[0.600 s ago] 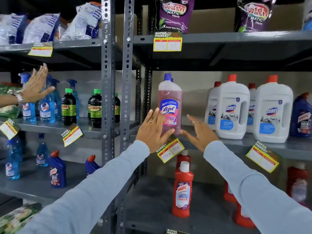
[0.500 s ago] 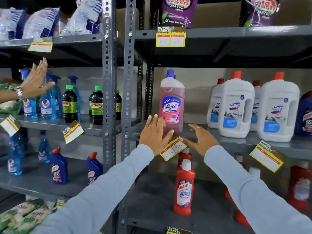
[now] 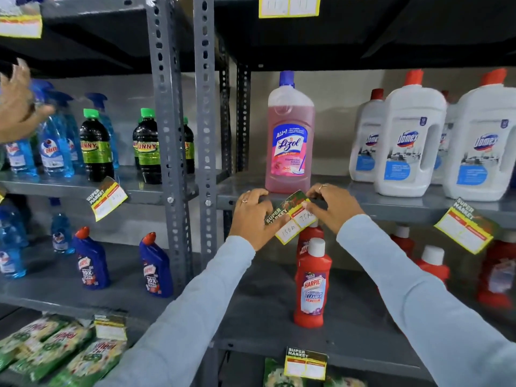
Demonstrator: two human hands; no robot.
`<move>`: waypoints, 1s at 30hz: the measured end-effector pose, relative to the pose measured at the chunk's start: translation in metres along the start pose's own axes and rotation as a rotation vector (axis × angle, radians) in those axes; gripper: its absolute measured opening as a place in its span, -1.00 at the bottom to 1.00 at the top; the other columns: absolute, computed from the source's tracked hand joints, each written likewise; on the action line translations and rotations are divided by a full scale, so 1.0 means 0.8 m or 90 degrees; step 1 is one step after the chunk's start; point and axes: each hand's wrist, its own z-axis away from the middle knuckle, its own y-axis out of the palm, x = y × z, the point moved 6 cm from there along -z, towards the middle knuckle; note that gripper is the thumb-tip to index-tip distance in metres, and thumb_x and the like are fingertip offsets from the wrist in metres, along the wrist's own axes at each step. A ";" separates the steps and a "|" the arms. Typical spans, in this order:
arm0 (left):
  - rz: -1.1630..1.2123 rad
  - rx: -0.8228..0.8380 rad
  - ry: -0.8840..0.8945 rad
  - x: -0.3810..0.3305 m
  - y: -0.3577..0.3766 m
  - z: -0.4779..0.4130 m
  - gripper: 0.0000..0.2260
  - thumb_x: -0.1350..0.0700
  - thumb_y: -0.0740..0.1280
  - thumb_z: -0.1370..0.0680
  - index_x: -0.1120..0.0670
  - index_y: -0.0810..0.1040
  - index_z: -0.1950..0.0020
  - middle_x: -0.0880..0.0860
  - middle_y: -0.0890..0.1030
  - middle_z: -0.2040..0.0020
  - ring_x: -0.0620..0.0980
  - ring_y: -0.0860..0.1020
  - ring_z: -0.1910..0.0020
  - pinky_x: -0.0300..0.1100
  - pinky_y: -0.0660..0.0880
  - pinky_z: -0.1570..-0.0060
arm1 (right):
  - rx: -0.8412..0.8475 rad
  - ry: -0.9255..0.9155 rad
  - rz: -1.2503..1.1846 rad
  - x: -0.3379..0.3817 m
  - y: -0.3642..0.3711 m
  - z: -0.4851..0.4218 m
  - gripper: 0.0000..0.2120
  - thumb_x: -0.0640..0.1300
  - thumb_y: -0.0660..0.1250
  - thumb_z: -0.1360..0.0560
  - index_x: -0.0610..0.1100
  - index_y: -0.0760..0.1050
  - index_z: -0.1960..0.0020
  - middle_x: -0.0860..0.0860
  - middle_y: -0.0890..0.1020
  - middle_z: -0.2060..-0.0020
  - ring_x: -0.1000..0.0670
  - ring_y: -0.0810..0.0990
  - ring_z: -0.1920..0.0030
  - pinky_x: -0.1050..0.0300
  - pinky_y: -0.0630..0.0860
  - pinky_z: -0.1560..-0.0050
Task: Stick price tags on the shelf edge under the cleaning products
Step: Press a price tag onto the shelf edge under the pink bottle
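Observation:
A tilted yellow and green price tag [image 3: 291,217] sits on the grey shelf edge [image 3: 391,209] just below the pink Lizol bottle [image 3: 290,135]. My left hand [image 3: 252,216] grips the tag's left end with the fingers curled over the shelf lip. The tag's upper right corner is pinched by my right hand [image 3: 332,205]. Handwritten prices show on the tag's white boxes. Both arms wear pale blue sleeves.
White Domex bottles [image 3: 410,141] stand right of the Lizol, with another tag [image 3: 465,224] below them. Red Harpic bottles [image 3: 311,283] stand on the shelf beneath. Left bay holds blue spray bottles, dark green-capped bottles [image 3: 96,146], a tag [image 3: 107,198]. Another person's hand [image 3: 16,107] reaches in far left.
Both my hands moved in from beside the tag and took hold of it at the shelf edge. The view came closer and lower. The other person's hand shifted left.

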 end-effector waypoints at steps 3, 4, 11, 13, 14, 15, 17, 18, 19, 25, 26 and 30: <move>-0.013 0.007 -0.005 0.003 0.007 0.000 -0.64 -0.11 0.33 -0.47 0.18 0.55 0.31 0.14 0.48 -0.26 0.19 0.33 -0.25 0.04 0.21 -0.28 | 0.041 0.001 0.051 0.008 0.000 -0.002 -0.74 0.05 0.26 -0.48 -0.06 0.42 -0.10 -0.06 0.60 -0.06 -0.09 0.57 -0.02 0.02 0.54 0.02; -0.003 0.006 -0.007 0.004 0.007 -0.001 -0.64 -0.09 0.32 -0.49 0.18 0.55 0.33 0.15 0.48 -0.26 0.20 0.34 -0.25 0.05 0.22 -0.29 | 0.056 0.012 0.064 0.010 0.000 -0.004 -0.71 0.06 0.25 -0.49 -0.05 0.39 -0.13 -0.08 0.60 -0.06 -0.11 0.57 -0.02 -0.01 0.55 0.02; 0.064 0.078 0.005 0.011 0.005 -0.004 -0.74 0.00 0.34 -0.49 0.17 0.64 0.22 0.10 0.44 -0.33 0.15 0.27 -0.33 -0.01 0.17 -0.28 | 0.127 0.040 0.096 0.046 0.006 -0.021 -0.85 0.08 0.19 -0.51 0.03 0.36 -0.01 -0.07 0.59 0.03 -0.02 0.55 0.17 0.15 0.43 0.27; 0.081 0.093 0.022 0.013 0.001 -0.005 -0.77 0.03 0.32 -0.51 0.15 0.64 0.21 0.10 0.44 -0.33 0.15 0.28 -0.33 -0.03 0.17 -0.27 | 0.112 0.047 0.105 0.050 0.007 -0.022 -0.86 0.04 0.19 -0.52 -0.01 0.40 -0.01 -0.09 0.59 0.02 -0.05 0.57 0.12 0.12 0.44 0.24; 0.084 0.098 0.027 0.014 0.000 -0.005 -0.79 0.04 0.32 -0.51 0.14 0.64 0.20 0.10 0.44 -0.33 0.15 0.29 -0.32 -0.01 0.17 -0.28 | 0.106 0.055 0.100 0.049 0.007 -0.020 -0.85 0.03 0.20 -0.52 -0.02 0.41 -0.01 -0.09 0.59 0.02 -0.07 0.57 0.10 0.10 0.46 0.21; 0.083 0.103 0.028 0.013 -0.001 -0.006 -0.80 0.05 0.31 -0.52 0.13 0.64 0.18 0.10 0.44 -0.33 0.15 0.29 -0.32 0.01 0.19 -0.29 | 0.102 0.066 0.087 0.049 0.007 -0.018 -0.86 0.03 0.21 -0.52 -0.03 0.42 0.01 -0.08 0.59 0.04 -0.07 0.58 0.09 0.09 0.48 0.19; 0.071 0.108 0.030 0.012 -0.002 -0.006 -0.80 0.06 0.30 -0.52 0.14 0.63 0.17 0.10 0.44 -0.32 0.16 0.30 -0.32 0.05 0.21 -0.30 | 0.084 0.087 0.043 0.044 0.007 -0.011 -0.87 0.02 0.24 -0.50 -0.03 0.42 0.07 -0.07 0.59 0.09 -0.07 0.58 0.10 0.08 0.51 0.19; 0.064 0.106 0.036 0.011 -0.002 -0.006 -0.82 0.08 0.31 -0.52 0.15 0.63 0.16 0.10 0.44 -0.32 0.17 0.30 -0.32 0.05 0.20 -0.31 | 0.065 0.090 0.018 0.040 0.006 -0.007 -0.88 0.00 0.26 -0.49 -0.05 0.42 0.11 -0.07 0.60 0.10 -0.08 0.59 0.10 0.07 0.52 0.18; 0.056 0.107 0.047 0.011 -0.002 -0.005 -0.84 0.10 0.32 -0.51 0.16 0.63 0.16 0.11 0.43 -0.32 0.18 0.30 -0.32 0.06 0.20 -0.31 | 0.039 0.088 -0.010 0.036 0.005 -0.004 -0.88 -0.05 0.30 -0.48 -0.09 0.44 0.15 -0.08 0.62 0.07 -0.09 0.59 0.08 0.03 0.53 0.14; 0.009 0.121 0.075 0.018 -0.002 -0.001 -0.87 0.06 0.45 -0.40 0.06 0.63 0.32 0.03 0.39 -0.38 0.12 0.23 -0.36 0.09 0.16 -0.33 | 0.008 0.000 0.058 0.018 0.025 0.019 -0.91 -0.11 0.45 -0.35 -0.11 0.59 0.28 0.01 0.49 -0.28 -0.07 0.44 -0.24 0.00 0.40 -0.23; -0.003 0.115 0.067 0.018 -0.001 0.000 -0.84 0.06 0.47 -0.39 0.05 0.61 0.37 0.01 0.39 -0.38 0.10 0.23 -0.37 0.07 0.16 -0.34 | -0.006 -0.007 0.115 0.019 0.031 0.021 -0.91 -0.07 0.45 -0.35 -0.09 0.62 0.24 0.03 0.46 -0.31 -0.10 0.39 -0.30 -0.03 0.36 -0.28; -0.006 0.092 0.055 0.018 -0.006 -0.009 -0.86 0.09 0.47 -0.39 0.12 0.65 0.34 -0.02 0.47 -0.32 0.08 0.32 -0.28 -0.08 0.18 -0.26 | -0.033 -0.006 0.175 0.021 0.036 0.024 -0.84 -0.02 0.40 -0.40 -0.09 0.65 0.12 0.03 0.42 -0.34 -0.15 0.31 -0.35 -0.07 0.26 -0.36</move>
